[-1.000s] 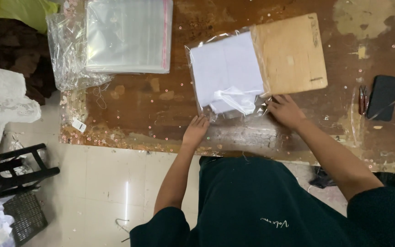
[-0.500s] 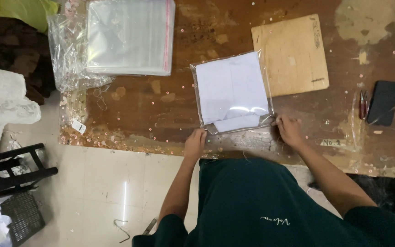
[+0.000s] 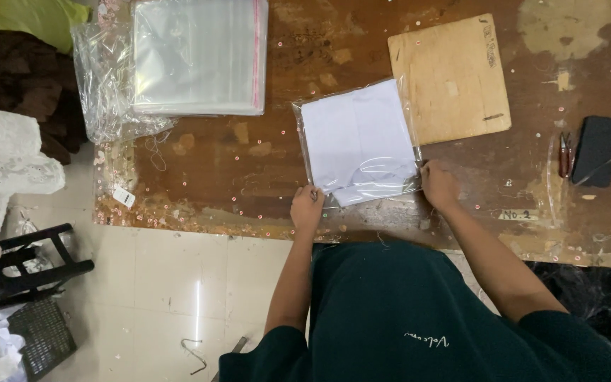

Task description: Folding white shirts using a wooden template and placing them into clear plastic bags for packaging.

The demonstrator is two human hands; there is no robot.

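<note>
i see my left hand and right hand pinching the near corners of a clear bag holding folded white cloth; it lies on the wooden table, just beside a board.

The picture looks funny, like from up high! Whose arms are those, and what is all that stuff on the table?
The camera sits on a person's head and looks straight down, so you see that person's own arms and dark green shirt from above. There is no machine here, just two bare hands.

The left hand pinches the near left corner of a clear bag with folded white cloth inside. The right hand holds its near right corner. The bag lies flat on a worn brown table.

Behind the bag lies a board, partly under the bag's edge. Far left is a stack of empty clear bags. At the right lie a dark phone and small snips.

Beside the table, on the floor, stands a black stool.
</note>
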